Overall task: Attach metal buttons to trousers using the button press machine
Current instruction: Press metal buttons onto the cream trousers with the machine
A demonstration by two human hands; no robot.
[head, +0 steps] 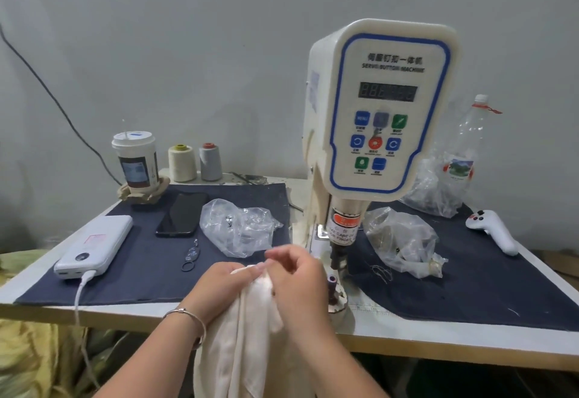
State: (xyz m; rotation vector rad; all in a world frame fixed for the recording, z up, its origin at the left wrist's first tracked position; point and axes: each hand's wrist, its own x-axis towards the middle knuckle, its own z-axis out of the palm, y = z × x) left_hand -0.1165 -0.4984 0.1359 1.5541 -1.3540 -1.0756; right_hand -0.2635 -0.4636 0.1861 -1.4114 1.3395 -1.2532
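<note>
Both hands [219,284] [297,281] over half-hidden trousers [238,344]

Even, soft indoor light; slight overall softness
Right hand [294,275] motion-blurred; wide-angle bending at edges; machine [380,109] display unreadable

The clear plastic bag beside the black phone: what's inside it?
Inside the crumpled clear plastic bag on the dark blue cloth mat, a few small silvery metal pieces show through. The bag's folds and glare hide whatever else is in it.
</note>
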